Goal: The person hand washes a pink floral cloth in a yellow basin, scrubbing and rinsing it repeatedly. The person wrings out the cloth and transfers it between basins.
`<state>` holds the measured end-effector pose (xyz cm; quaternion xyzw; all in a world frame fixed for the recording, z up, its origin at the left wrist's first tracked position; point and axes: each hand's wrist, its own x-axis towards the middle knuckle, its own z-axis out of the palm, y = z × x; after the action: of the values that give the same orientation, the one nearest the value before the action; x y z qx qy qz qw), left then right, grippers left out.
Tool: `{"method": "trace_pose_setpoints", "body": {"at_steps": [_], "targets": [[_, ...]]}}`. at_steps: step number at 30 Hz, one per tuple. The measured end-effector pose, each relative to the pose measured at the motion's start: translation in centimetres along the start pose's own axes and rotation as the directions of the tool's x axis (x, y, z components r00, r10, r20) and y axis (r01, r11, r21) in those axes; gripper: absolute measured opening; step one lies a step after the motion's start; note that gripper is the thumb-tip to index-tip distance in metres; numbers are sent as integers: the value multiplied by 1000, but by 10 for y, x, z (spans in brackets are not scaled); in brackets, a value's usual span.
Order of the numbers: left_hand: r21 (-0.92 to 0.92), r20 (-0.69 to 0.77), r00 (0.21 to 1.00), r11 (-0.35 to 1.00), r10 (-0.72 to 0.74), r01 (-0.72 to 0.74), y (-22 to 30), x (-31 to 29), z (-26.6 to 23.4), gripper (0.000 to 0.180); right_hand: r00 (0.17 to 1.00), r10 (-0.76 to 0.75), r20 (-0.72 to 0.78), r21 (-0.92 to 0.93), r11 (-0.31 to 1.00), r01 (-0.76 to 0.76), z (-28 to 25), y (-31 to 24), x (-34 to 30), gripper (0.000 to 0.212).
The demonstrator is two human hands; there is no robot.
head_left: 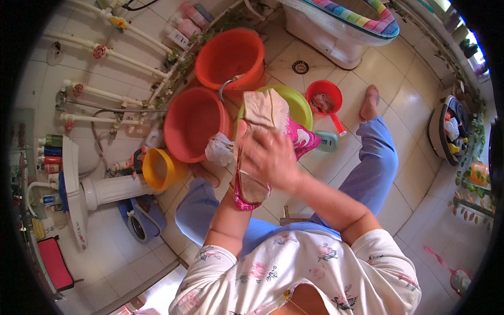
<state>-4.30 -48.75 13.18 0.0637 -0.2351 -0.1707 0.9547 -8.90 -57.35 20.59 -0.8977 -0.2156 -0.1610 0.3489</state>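
Observation:
A damp-looking beige and pink cloth piece (266, 109) is held up over the lime-green basin (297, 101). Its pink part has a white pattern, and a pink edge hangs down near my left wrist. My left forearm (229, 220) reaches up to the cloth; the left hand is mostly hidden behind it and behind my other hand, closed around the cloth as far as it shows. Across the front lies my right hand (270, 160), fingers curled on the fabric and a little blurred. A whitish crumpled bundle (219, 149) hangs just left of the hands.
Two red buckets (230, 60) stand left of the basin, with a yellow bucket (159, 169) nearer. A red dipper (324, 97) holding wet cloth and a green plastic piece (327, 142) lie right. A toilet (336, 37) stands behind; pipes (105, 51) run along the left wall.

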Motion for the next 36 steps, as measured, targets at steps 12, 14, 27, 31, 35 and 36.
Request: {"method": "trace_pose_setpoints", "body": {"at_steps": [12, 14, 27, 31, 35, 36], "targets": [[480, -739, 674, 701, -2, 528, 29, 20, 58, 54, 863, 506, 21, 796, 514, -321, 22, 80, -13, 40], [429, -702, 708, 743, -83, 513, 29, 19, 60, 52, 916, 400, 13, 716, 636, -287, 25, 72, -7, 41], [449, -655, 755, 814, 19, 369, 35, 3, 56, 31, 831, 477, -286, 695, 700, -163, -16, 65, 14, 46], [326, -661, 750, 909, 23, 259, 15, 8, 50, 40, 956, 160, -245, 137, 982, -129, -7, 40, 36, 48], [161, -622, 781, 967, -58, 200, 12, 5, 65, 51, 987, 77, -141, -3, 997, -79, 3, 25, 21, 46], [189, -559, 827, 961, -65, 204, 13, 4, 68, 54, 987, 28, -158, -25, 999, -32, 3, 25, 18, 47]]}}
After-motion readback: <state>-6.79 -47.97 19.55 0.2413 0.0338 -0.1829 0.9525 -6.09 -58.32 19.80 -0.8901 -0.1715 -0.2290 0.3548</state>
